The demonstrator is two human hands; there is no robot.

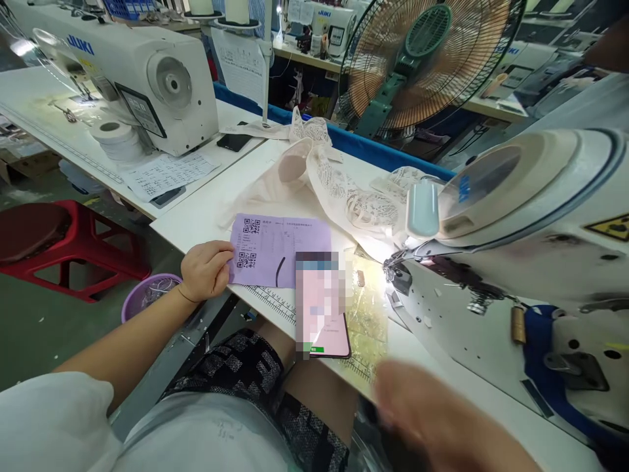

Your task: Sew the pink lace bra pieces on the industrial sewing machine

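My left hand point(206, 270) pinches the left edge of a purple paper sheet point(265, 252) printed with two QR codes and a dark pen stroke. Overlapping the sheet's right part is a smartphone point(331, 337) with a lit pink screen, partly pixelated, at the table's front edge. My right hand point(417, 406) is a motion blur at the lower right, nearest the phone and a ruler strip; its fingers cannot be made out. Behind the sheet lies pale fabric with lace point(339, 183), reaching toward the sewing machine point(491, 255) on the right.
Another sewing machine point(147, 78) stands on the left table, with a white thread or tape roll point(115, 139), handwritten paper point(170, 174) and a dark phone point(234, 141) nearby. A large fan point(427, 39) is behind. A red stool point(83, 242) and purple bin point(135, 303) are at left.
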